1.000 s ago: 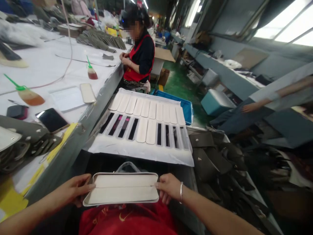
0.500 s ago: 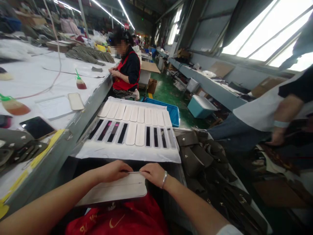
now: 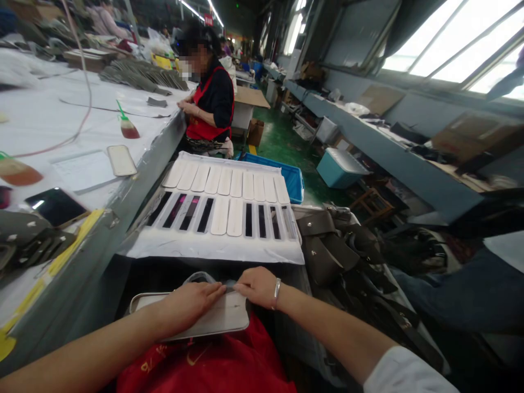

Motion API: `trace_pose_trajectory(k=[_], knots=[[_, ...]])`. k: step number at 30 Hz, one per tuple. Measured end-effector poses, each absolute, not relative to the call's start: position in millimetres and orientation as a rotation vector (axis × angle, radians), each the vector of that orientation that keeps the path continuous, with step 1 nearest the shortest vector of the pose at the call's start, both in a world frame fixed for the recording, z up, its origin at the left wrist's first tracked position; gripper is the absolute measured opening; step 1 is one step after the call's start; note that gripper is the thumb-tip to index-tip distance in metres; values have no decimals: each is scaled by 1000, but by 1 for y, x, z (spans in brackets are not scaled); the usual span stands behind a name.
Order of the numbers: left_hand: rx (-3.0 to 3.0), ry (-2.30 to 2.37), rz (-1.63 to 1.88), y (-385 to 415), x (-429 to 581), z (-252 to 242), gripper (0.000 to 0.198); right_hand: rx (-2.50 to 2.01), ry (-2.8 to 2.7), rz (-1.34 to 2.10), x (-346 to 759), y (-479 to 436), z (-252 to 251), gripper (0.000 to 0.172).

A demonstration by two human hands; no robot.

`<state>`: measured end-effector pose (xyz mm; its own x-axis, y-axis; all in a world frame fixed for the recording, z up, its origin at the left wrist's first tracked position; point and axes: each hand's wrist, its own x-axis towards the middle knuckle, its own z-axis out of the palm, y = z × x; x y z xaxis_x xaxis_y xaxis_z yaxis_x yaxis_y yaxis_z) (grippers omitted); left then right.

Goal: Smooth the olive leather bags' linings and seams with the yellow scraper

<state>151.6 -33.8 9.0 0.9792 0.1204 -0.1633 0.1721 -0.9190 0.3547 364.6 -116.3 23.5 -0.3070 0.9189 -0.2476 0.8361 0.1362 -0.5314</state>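
A flat cream leather panel with rounded corners [image 3: 227, 316] lies across my lap on red cloth [image 3: 213, 365]. My left hand [image 3: 188, 303] rests flat on the panel, fingers stretched toward its far edge. My right hand [image 3: 257, 286], with a silver bangle at the wrist, pinches that far edge, fingers closed on it. The two hands meet fingertip to fingertip.
Ahead lies a white sheet with rows of cream strips and dark slots [image 3: 223, 210]. Brown leather pieces [image 3: 327, 245] pile at right. The long table [image 3: 61, 136] at left holds a phone [image 3: 55, 206] and glue bottles. A person in a red apron [image 3: 207, 103] works farther along; a blue crate [image 3: 292, 183] stands beyond.
One second ago I held the panel by both ends. My hands have since come together at the middle of its far edge, and a person passing on the right has moved on.
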Motion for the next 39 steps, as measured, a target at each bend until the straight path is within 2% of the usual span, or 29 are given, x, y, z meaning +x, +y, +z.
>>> trace_pose_trajectory(k=[4,10,17,23,28,35,39], knots=[[2800,158,-187,-33,151,3,53,-1815,-2044,1235,371,-89,13,23],[2716,143,-178,-20,148,9,51,-1642,-1903,1579,371,-74,3,30],[2450,131,-336,16,115,21,54,-1577,-1790,1773,352,-62,-6,34],[2493,89,-330,24,92,13,54,-1489,-1831,1748,324,-47,-10,34],[2409,238,-253,35,51,15,57,-1439,-1849,1773,299,-33,-10,32],[2332,367,-187,47,18,31,42,-1372,-1974,1790,260,-5,-4,34],[2383,339,-182,44,16,39,49,-1332,-2164,1758,232,12,0,36]])
